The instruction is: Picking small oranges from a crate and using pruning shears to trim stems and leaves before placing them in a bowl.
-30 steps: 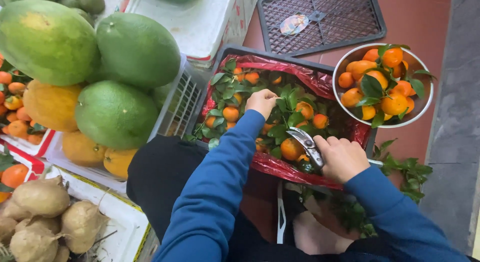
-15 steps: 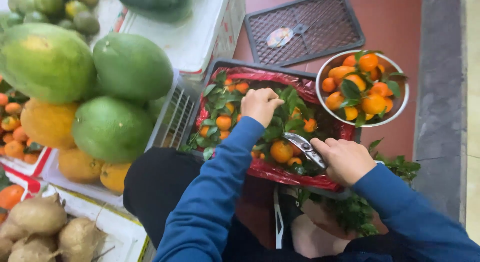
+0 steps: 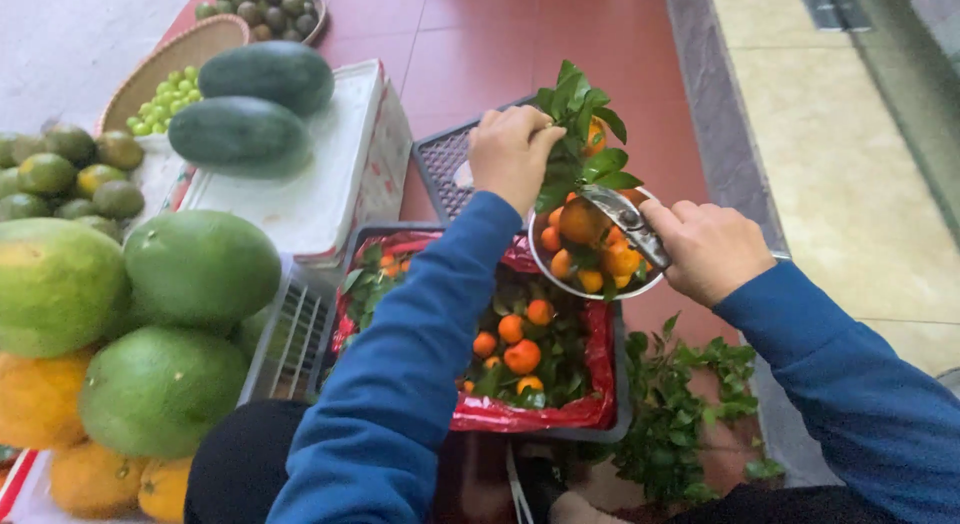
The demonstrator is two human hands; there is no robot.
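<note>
Two blue-sleeved hands meet at upper centre: the left hand (image 3: 512,154) grips one leafy tangerine sprig (image 3: 580,149) above one metal bowl (image 3: 545,272) of tangerines, while the right hand (image 3: 708,249) clasps one pair of shears (image 3: 622,216) at the sprig's fruit. One red-lined crate (image 3: 530,414) of tangerines sits below, two dark melons (image 3: 250,104) upper left, and cut leaves (image 3: 680,414) lower right.
</note>
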